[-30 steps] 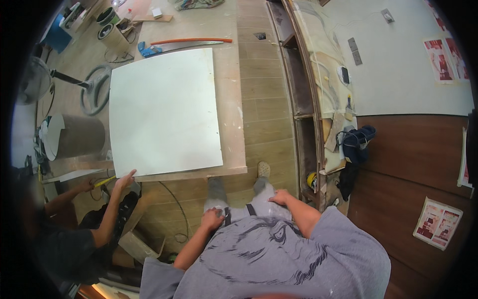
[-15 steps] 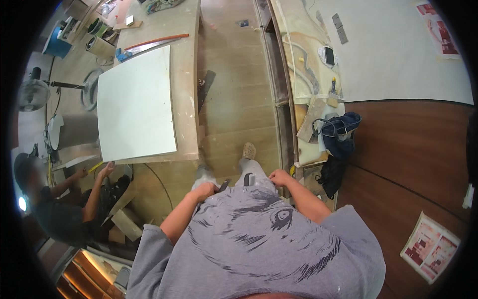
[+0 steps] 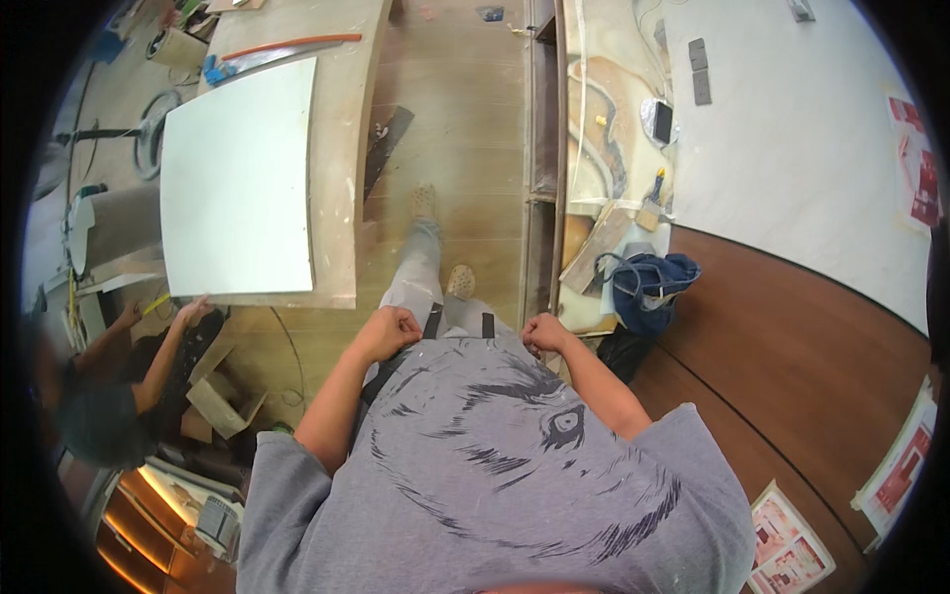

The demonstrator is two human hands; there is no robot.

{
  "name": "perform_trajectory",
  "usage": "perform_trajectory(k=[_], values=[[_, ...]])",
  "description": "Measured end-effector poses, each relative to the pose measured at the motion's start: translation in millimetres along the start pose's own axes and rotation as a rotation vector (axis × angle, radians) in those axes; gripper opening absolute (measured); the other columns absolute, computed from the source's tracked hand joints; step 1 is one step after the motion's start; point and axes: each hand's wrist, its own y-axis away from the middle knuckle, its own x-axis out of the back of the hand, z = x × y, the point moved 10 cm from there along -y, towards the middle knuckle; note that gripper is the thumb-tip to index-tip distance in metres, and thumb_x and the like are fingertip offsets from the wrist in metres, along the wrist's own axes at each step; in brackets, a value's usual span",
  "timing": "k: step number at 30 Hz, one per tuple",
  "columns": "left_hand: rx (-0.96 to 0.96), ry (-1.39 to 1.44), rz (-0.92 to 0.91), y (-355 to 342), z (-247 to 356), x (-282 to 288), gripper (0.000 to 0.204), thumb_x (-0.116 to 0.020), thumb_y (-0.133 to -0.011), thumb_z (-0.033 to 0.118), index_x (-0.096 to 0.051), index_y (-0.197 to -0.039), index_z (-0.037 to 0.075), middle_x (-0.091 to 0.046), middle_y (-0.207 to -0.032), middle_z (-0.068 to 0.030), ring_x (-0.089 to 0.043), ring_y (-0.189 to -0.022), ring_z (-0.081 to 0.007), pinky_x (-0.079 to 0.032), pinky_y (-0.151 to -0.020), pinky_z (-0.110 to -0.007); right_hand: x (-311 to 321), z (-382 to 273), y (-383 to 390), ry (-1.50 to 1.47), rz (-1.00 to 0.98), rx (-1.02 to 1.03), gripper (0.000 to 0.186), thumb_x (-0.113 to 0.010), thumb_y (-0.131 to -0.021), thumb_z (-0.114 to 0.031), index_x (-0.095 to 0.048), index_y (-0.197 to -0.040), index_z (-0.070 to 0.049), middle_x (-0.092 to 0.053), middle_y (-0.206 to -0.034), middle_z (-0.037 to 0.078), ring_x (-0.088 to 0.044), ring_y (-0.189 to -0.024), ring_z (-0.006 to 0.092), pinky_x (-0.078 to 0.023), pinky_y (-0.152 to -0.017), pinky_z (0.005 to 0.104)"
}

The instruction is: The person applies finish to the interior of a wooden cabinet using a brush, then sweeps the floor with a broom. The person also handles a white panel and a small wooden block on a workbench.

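Note:
My left hand (image 3: 388,335) is closed at the left front of my grey T-shirt (image 3: 495,445), its fingertips pinching the hem beside a black strap (image 3: 432,321). My right hand (image 3: 546,335) is closed too, its curled fingers at the hem's right corner. The shirt has a dark animal print. Below the hem show my grey trousers (image 3: 418,265) and light clogs, one foot ahead of the other.
A workbench (image 3: 336,228) with a large white board (image 3: 237,178) stands on the left. A co-worker (image 3: 109,416) holds a yellow tape measure (image 3: 156,304) at its near end. To the right, a cluttered counter carries a paintbrush (image 3: 651,203), a phone (image 3: 662,122) and a blue bag (image 3: 648,292).
I have stepped forward along the aisle, the left foot now leading. Both hands stay at the shirt hem, lifted slightly in view. The bench and board have shifted left.

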Motion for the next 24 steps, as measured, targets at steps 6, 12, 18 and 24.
perform_trajectory(k=[6,12,18,24], values=[[-0.109,-0.087,0.289,-71.6,63.6,106.3,0.016,-0.078,-0.085,0.015,-0.075,-0.091,0.001,-0.070,-0.076,-0.0144,-0.067,-0.070,-0.0250,-0.053,-0.067,-0.038,109.5,-94.9,-16.9,-0.170,0.111,0.016,0.013,-0.080,-0.083,-0.014,-0.071,-0.080,-0.004,-0.070,-0.069,0.004,-0.063,-0.059,0.0110,-0.049,-0.055,0.0290],[-0.108,-0.090,0.338,-123.8,130.7,226.2,0.018,-0.077,-0.088,0.014,-0.073,-0.096,-0.001,-0.069,-0.077,-0.0114,-0.064,-0.070,-0.0201,-0.052,-0.068,-0.035,202.5,-212.0,-45.5,-0.250,0.298,0.160,0.018,-0.081,-0.086,-0.017,-0.070,-0.083,-0.003,-0.069,-0.070,0.005,-0.063,-0.059,0.0120,-0.049,-0.056,0.0293],[-0.092,0.005,0.297,-195.8,169.9,277.0,0.021,-0.079,-0.084,0.013,-0.075,-0.101,0.001,-0.073,-0.084,-0.0142,-0.071,-0.080,-0.0277,-0.055,-0.074,-0.037,245.2,-285.3,-78.2,-0.294,0.174,0.141,0.016,-0.078,-0.091,-0.015,-0.069,-0.096,-0.004,-0.068,-0.075,0.002,-0.062,-0.063,0.0099,-0.048,-0.057,0.0267],[0.109,-0.027,0.236,-279.4,154.4,265.8,0.046,-0.081,-0.083,0.021,-0.071,-0.124,0.003,-0.071,-0.121,-0.0233,-0.070,-0.113,-0.0346,-0.054,-0.099,-0.042,352.5,-323.0,-164.7,-0.016,0.116,0.198,0.018,-0.075,-0.092,-0.014,-0.072,-0.107,-0.005,-0.071,-0.081,0.003,-0.067,-0.070,0.0128,-0.053,-0.065,0.0289]])
